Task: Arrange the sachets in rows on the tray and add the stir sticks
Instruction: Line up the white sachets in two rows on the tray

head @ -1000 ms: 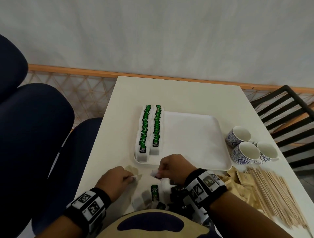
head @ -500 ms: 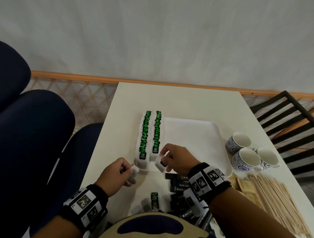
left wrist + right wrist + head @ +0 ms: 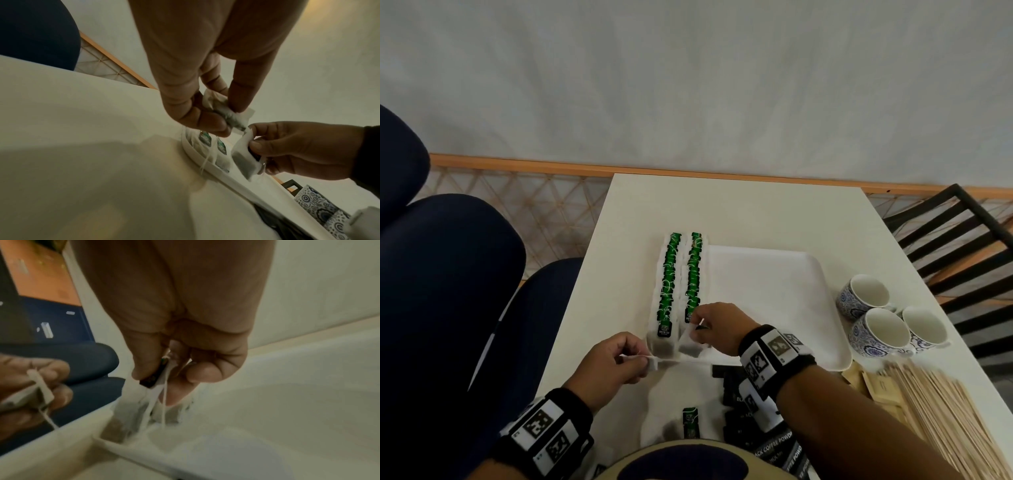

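Two rows of green tea bags (image 3: 681, 274) run along the left side of the white tray (image 3: 784, 294). My right hand (image 3: 717, 325) pinches a tea bag (image 3: 243, 155) with its tag and string (image 3: 156, 379) over the near end of the right row. My left hand (image 3: 616, 363) pinches another tea bag (image 3: 228, 112) just off the tray's near left corner. One more green tea bag (image 3: 690, 421) lies near the table's front edge beside black coffee sachets (image 3: 774, 442). Wooden stir sticks (image 3: 948, 414) lie in a pile at the right.
Three blue-patterned cups (image 3: 883, 318) stand right of the tray. Brown sachets (image 3: 873, 383) lie between tray and sticks. Dark blue chairs (image 3: 448, 274) stand left of the table, a black slatted chair (image 3: 969, 236) at the right.
Both hands rose from the table's near edge toward the tray's near left corner, each carrying a tea bag. The right hand now hangs its bag over the right row's end.
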The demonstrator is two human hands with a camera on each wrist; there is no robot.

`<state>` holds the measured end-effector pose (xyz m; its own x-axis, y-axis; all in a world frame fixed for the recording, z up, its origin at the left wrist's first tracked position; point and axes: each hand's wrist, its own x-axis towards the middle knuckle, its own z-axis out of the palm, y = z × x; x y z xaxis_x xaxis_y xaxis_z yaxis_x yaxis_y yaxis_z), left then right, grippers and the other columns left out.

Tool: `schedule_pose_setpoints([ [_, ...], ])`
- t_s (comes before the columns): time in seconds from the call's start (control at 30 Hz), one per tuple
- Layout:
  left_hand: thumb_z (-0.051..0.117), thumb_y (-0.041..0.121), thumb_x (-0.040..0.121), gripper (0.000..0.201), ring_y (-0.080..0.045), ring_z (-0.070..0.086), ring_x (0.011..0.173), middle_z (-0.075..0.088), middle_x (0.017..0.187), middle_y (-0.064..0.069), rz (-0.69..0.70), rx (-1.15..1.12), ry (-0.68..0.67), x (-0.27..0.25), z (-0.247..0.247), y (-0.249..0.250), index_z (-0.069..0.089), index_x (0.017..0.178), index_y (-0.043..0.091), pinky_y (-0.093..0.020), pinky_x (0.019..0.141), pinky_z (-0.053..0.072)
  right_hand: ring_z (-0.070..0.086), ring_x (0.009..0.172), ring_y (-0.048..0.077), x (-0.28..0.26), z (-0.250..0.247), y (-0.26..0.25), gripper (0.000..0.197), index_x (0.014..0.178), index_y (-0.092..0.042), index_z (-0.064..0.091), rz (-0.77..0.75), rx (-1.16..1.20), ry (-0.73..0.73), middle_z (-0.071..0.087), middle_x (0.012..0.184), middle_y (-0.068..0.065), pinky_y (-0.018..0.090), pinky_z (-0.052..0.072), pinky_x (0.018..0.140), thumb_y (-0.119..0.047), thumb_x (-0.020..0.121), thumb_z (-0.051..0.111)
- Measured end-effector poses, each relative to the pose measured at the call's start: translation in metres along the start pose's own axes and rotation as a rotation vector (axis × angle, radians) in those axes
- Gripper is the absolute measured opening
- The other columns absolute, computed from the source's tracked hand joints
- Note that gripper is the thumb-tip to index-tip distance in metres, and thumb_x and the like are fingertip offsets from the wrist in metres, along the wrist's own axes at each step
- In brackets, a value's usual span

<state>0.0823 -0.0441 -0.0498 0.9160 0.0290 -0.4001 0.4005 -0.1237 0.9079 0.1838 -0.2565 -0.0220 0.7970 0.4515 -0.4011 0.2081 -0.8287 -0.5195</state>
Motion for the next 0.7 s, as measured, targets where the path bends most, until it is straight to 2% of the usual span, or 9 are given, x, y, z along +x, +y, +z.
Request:
schedule_pose_setpoints([
  [0.13,0.067,-0.005,0.082,0.010,-0.018,0.057,0.065,0.066,0.070,-0.011,-0.002,-0.008,0.009,0.005,0.000,-0.001,0.063,0.078,0.003,-0.029,0.063,0.049,0.060,0.099,0.018,0.016,0.008,0.000,0.022,0.111,-0.015,0.064,0.039,-0.029,0.090,0.067,0.110,0.003,0.021,0.043,0.078,-0.016,0.089,0.065],
  [0.2,0.066,-0.005,0.082,0.010,-0.018,0.058,0.065,0.066,0.070,-0.011,0.000,0.001,0.010,0.006,-0.001,-0.001,0.064,0.078,0.003,-0.030,0.064,0.049,0.060,0.092,0.019,0.022,0.010,0.001,0.026,0.111,-0.016,0.063,0.071,0.047,0.133,0.066,0.105,0.004,0.025,0.050,0.081,-0.012,0.086,0.068],
  [0.3,0.064,-0.006,0.083,0.019,-0.019,0.060,0.067,0.068,0.071,-0.010,-0.002,0.008,0.014,0.009,-0.004,-0.003,0.066,0.073,0.010,-0.032,0.065,0.050,0.061,0.097,0.023,0.026,0.013,0.003,0.032,0.114,-0.017,0.058,0.057,0.081,0.146,0.065,0.109,0.005,0.032,0.052,0.087,-0.014,0.085,0.070],
  [0.4,0.064,-0.006,0.083,0.024,-0.017,0.060,0.066,0.068,0.070,-0.008,-0.011,0.004,0.025,0.010,-0.005,-0.004,0.066,0.070,0.014,-0.032,0.065,0.049,0.059,0.096,0.021,0.029,0.017,0.006,0.048,0.121,-0.022,0.049,0.060,0.096,0.166,0.061,0.112,0.004,0.033,0.051,0.086,-0.022,0.081,0.076],
  [0.5,0.065,-0.005,0.083,0.025,-0.018,0.060,0.067,0.068,0.070,-0.009,-0.018,-0.009,0.026,0.011,-0.006,-0.003,0.067,0.069,0.016,-0.032,0.065,0.049,0.055,0.100,0.021,0.028,0.020,0.012,0.073,0.123,-0.028,0.039,0.105,0.114,0.168,0.049,0.115,0.001,0.035,0.051,0.089,-0.034,0.068,0.086],
  [0.57,0.070,0.001,0.079,0.021,-0.017,0.061,0.066,0.068,0.070,-0.009,-0.012,-0.019,0.019,0.012,-0.007,-0.004,0.068,0.067,0.019,-0.030,0.065,0.050,0.055,0.097,0.021,0.026,0.023,0.015,0.082,0.124,-0.028,0.036,0.121,0.117,0.136,0.047,0.116,0.001,0.036,0.051,0.088,-0.036,0.062,0.089],
  [0.63,0.072,0.006,0.076,0.012,-0.018,0.061,0.067,0.068,0.071,-0.008,-0.011,-0.027,0.014,0.013,-0.006,-0.003,0.067,0.070,0.016,-0.030,0.065,0.051,0.055,0.094,0.021,0.025,0.026,0.015,0.085,0.126,-0.028,0.035,0.123,0.110,0.129,0.047,0.117,0.002,0.034,0.052,0.087,-0.034,0.061,0.089],
  [0.7,0.070,-0.001,0.080,0.010,-0.021,0.061,0.069,0.069,0.071,-0.009,-0.010,-0.033,0.017,0.014,-0.005,-0.003,0.065,0.076,0.007,-0.031,0.066,0.051,0.055,0.094,0.021,0.024,0.029,0.014,0.084,0.126,-0.028,0.034,0.121,0.114,0.140,0.047,0.117,0.002,0.034,0.052,0.086,-0.033,0.062,0.089],
])
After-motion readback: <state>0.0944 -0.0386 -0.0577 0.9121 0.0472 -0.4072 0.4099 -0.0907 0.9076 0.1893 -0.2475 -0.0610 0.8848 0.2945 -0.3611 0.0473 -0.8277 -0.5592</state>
